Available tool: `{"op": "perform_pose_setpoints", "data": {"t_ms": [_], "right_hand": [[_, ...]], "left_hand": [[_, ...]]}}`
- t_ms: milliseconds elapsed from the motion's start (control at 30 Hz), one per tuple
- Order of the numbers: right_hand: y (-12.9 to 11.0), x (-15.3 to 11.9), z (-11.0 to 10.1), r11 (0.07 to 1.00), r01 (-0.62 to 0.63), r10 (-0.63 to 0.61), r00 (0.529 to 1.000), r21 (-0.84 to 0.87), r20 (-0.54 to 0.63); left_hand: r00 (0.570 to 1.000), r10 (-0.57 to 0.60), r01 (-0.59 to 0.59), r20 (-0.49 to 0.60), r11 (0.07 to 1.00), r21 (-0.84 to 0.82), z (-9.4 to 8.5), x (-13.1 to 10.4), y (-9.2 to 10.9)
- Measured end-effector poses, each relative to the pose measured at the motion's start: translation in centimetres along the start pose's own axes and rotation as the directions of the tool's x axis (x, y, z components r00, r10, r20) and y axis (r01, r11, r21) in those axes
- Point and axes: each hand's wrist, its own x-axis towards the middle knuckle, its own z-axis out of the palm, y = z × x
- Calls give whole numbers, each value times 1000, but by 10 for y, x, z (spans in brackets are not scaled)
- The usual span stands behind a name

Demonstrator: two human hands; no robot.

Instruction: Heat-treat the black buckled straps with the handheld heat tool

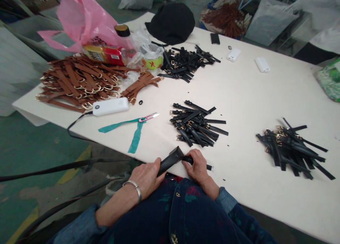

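At the table's near edge, my left hand grips a black handheld tool with a broad angular head, its kind unclear. The head points toward my right hand, whose fingers are closed around a short black buckle strap. One strap end sticks out to the right; the other lies close by the tool's head. Just beyond my hands is a loose pile of black buckle straps. A second pile of black straps lies to the right. Thread snips with teal cloth strips rest to the left.
Brown buckle straps are heaped at the back left beside a pink bag and a white power bank with a cable. More black straps and a black cap lie at the back. Small white devices sit farther right.
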Motion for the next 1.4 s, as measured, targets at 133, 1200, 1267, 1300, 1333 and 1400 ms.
{"op": "perform_pose_setpoints", "data": {"t_ms": [133,1200,1267,1300,1333,1400], "right_hand": [[0,0,-1,1000,5,-5,1000,6,5],[3,-1,3,1000,0,0,1000,15,-30],[3,-1,2,1000,-2,3,1000,17,-20],[3,-1,2,1000,-3,3,1000,20,-16],[3,-1,2,1000,-2,3,1000,24,-12],[3,-1,2,999,0,1,1000,36,-12]], "left_hand": [[999,48,-48,4,999,20,2,-4,-9],[999,-7,8,-53,1000,13,11,3,-4],[998,-14,15,-57,1000,21,13,1,-9],[998,-10,12,-55,1000,26,13,0,-12],[999,2,0,-50,1000,31,12,-2,-14],[998,40,-38,-40,998,46,9,-4,-18]]}}
